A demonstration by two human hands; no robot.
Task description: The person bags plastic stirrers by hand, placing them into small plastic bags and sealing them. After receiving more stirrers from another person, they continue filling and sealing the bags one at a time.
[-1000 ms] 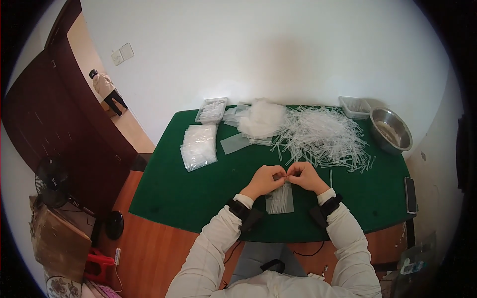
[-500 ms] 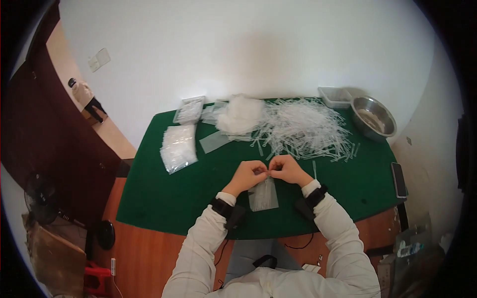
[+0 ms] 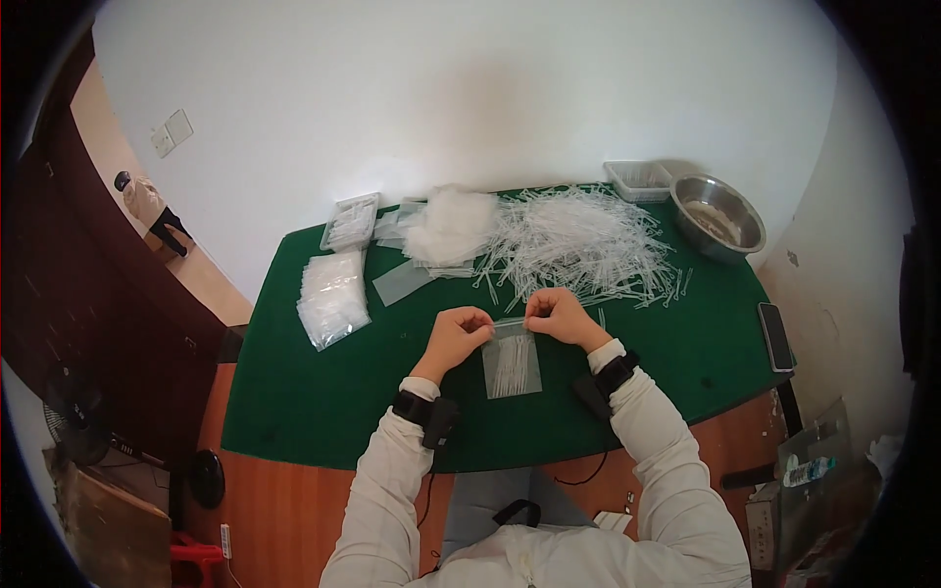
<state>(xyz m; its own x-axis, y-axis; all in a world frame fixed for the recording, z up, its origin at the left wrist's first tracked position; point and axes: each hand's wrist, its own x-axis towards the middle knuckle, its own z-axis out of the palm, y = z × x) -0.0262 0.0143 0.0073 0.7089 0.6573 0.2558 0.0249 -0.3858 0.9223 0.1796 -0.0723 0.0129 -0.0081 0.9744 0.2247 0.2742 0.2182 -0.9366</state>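
From my distant post I see the left hand [image 3: 458,338], thumb against fingertips, pinching the upper left corner of a small clear bag [image 3: 533,382]. The right hand [image 3: 567,317] pinches its upper right corner the same way. The bag lies between and just below both hands, holding a bundle of thin, pale sticks [image 3: 512,365]. Just beyond the right hand I see a large, loose pile of clear sticks [image 3: 588,245]; farther right, a steel bowl [image 3: 718,218]. Left of the left hand sits a stack of plastic bags [image 3: 333,299].
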